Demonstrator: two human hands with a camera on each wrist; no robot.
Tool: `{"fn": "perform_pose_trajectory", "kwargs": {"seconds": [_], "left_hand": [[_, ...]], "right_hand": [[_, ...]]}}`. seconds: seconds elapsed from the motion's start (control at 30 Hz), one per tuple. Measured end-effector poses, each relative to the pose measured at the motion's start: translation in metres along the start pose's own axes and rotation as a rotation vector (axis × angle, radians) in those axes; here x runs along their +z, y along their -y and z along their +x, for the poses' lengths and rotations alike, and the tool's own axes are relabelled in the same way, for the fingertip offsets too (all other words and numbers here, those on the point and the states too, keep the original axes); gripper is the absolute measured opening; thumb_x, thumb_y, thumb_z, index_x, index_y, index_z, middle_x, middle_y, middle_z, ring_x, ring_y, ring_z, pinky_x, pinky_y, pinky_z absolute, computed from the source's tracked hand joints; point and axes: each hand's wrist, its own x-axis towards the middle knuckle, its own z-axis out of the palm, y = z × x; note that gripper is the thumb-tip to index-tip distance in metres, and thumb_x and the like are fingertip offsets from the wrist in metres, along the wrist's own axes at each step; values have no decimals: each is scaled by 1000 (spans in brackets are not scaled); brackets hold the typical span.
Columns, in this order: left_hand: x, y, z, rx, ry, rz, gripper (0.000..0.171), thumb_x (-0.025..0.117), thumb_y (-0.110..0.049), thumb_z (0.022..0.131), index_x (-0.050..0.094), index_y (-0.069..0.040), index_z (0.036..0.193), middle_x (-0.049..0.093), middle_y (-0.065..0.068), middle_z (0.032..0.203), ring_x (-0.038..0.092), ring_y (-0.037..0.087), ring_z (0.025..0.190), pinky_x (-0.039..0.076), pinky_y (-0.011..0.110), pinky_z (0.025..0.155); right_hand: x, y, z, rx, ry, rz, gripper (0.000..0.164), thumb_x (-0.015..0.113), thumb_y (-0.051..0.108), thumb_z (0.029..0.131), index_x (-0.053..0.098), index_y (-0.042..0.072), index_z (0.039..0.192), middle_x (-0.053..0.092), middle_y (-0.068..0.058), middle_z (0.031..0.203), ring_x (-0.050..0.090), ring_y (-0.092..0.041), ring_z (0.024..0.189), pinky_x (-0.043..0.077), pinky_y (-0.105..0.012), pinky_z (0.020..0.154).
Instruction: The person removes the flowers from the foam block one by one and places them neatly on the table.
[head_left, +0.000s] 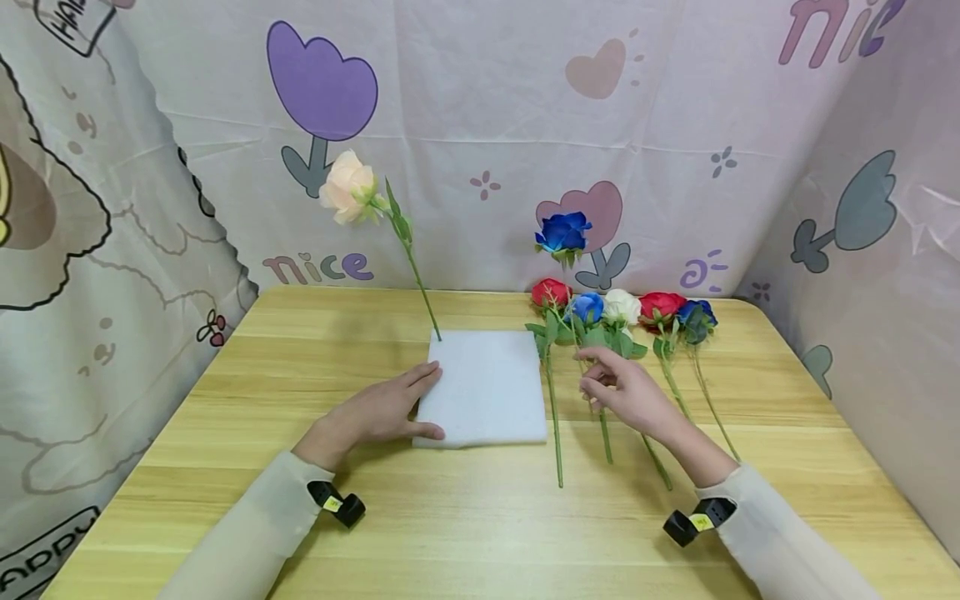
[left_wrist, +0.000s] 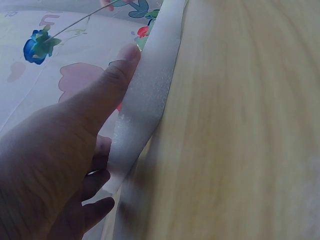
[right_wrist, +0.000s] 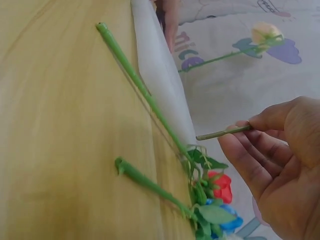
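Observation:
A white foam block [head_left: 483,392] lies flat on the table. My left hand [head_left: 390,406] rests on its left edge, thumb [left_wrist: 122,62] and fingers spread along that side. A pale peach rose [head_left: 349,188] stands in the block's far left corner, leaning left. My right hand [head_left: 628,390] pinches the stem of a blue rose [head_left: 562,233], held upright with its bloom high. In the right wrist view the cut stem end [right_wrist: 212,135] pokes out past the fingertips, near the block's edge but apart from it.
Several roses lie on the table right of the block, blooms away from me: a red rose [head_left: 551,292], a lighter blue rose [head_left: 587,307], a white rose [head_left: 622,307], another red rose [head_left: 662,307] and a dark blue rose [head_left: 697,320]. A printed cloth [head_left: 465,100] hangs behind the table.

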Motion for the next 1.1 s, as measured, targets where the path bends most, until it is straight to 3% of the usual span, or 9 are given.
{"fn": "perform_pose_trajectory", "kwargs": {"seconds": [0.33,0.77,1.1], "left_hand": [[-1,0,0,7,4,-4,114,43,-84,78,18,-6,156,12,8,163,22,27,145,28,42,114],[-1,0,0,9,-2,6,112,44,-83,78,18,-7,157,13,8,163,23,27,145,28,42,114],[-2,-1,0,2,2,5,113,43,-84,78,18,-8,157,13,7,163,24,28,145,29,42,113]], "right_hand": [[-9,-16,-21,70,-32,55,44,61,6,97,47,-1,138,64,-21,96,65,-36,84,59,-39,68],[-32,-31,-48,92,-39,10,45,61,7,97,46,-3,138,63,-19,93,60,-25,66,54,-35,57],[-49,-44,-65,138,-57,23,43,58,5,99,45,-6,138,62,-20,93,63,-22,74,57,-33,62]]}}
